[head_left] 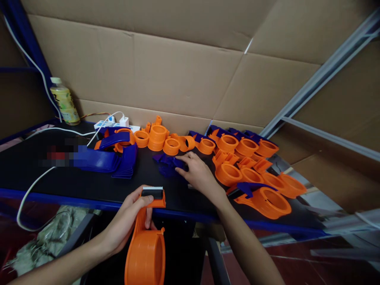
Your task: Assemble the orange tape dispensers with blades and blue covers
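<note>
My left hand is closed around the neck of an orange tape dispenser, held in front of the table edge with its round hub hanging down. At its upper end a black piece with a serrated, pale blade faces me, and my thumb lies against it. Over the table, my right hand reaches to a small heap of dark blue plastic parts. Its thumb and forefinger are apart at the heap's right side; nothing shows between them.
Orange dispenser bodies, some with blue covers, crowd the right and back of the black table. Blue cover plates lie stacked at left. Behind them are a power strip, white cables and a yellow-labelled bottle. Cardboard walls the back.
</note>
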A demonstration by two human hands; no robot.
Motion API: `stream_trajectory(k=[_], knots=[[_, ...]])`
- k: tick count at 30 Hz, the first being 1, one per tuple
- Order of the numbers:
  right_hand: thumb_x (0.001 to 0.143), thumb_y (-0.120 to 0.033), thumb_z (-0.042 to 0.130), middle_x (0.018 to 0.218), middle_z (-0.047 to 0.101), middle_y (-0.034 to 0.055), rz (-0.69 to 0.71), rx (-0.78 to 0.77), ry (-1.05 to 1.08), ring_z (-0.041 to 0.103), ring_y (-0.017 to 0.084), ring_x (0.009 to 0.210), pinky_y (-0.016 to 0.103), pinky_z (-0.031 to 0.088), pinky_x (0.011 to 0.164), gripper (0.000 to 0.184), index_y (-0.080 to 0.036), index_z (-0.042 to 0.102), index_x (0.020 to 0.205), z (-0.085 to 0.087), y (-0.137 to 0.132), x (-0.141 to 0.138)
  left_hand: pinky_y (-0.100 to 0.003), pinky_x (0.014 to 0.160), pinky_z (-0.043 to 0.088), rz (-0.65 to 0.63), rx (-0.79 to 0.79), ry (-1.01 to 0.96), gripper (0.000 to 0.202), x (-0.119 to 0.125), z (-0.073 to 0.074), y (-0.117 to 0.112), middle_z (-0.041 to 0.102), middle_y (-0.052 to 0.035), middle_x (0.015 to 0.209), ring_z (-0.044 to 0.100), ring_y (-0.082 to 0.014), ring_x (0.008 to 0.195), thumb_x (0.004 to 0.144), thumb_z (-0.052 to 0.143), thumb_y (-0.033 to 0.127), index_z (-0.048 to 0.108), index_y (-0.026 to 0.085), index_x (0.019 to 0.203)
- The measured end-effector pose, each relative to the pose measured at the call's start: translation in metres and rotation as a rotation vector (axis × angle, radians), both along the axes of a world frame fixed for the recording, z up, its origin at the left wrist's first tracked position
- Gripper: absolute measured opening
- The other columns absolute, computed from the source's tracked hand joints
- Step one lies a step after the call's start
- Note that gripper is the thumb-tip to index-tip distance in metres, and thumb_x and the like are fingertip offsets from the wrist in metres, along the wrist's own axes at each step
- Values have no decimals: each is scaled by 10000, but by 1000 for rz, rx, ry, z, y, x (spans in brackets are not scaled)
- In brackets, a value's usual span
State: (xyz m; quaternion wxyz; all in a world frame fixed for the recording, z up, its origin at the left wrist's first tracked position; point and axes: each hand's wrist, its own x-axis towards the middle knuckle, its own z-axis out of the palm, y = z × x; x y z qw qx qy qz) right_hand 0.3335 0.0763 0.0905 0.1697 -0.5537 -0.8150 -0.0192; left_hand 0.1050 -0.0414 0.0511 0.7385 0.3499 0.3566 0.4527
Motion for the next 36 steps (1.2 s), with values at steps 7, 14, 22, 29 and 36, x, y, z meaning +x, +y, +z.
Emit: stream_trajectory(k=[7, 14, 22, 29, 36], knots=[[815, -376, 769, 1006, 639, 36, 295, -408, 854, 602, 128, 798, 268, 536, 717, 360, -204, 677, 1118, 12, -27, 2, -262, 616, 540, 56, -10, -47, 129, -1, 3, 0, 576, 47, 554, 499, -101, 493, 934, 592, 324, 582, 200, 966], [818, -445, 765, 904, 652, 29, 389, -676, 1119, 565, 108, 668, 238, 517, 585, 413, -186, 665, 1124, 3, -68, -21, -255, 613, 516, 85, 0, -43, 190, -2, 6, 0, 634, 13, 607, 564, -121, 539, 928, 607, 346, 585, 186, 1029], [875, -449, 704, 751, 606, -31, 229, -458, 887, 541, 93, 604, 205, 445, 553, 343, -201, 641, 1104, 0, -86, -41, -278, 622, 529, 70, 46, 47, 234, 1, 0, 0, 638, 13, 634, 584, -132, 549, 918, 624, 372, 601, 181, 1050], [850, -419, 744, 738, 639, -29, 163, -286, 757, 597, 124, 647, 229, 461, 601, 354, -208, 628, 1109, -5, -97, -49, -267, 628, 526, 83, 122, 135, 199, 1, -1, -2, 617, 31, 618, 602, -138, 563, 935, 600, 384, 596, 195, 995], [848, -431, 751, 743, 643, -27, 161, -198, 701, 599, 129, 638, 232, 470, 597, 388, -211, 623, 1141, -7, -111, -47, -260, 654, 528, 69, 238, 162, 272, 1, -2, -6, 631, 44, 649, 610, -139, 589, 959, 566, 384, 553, 205, 1163]])
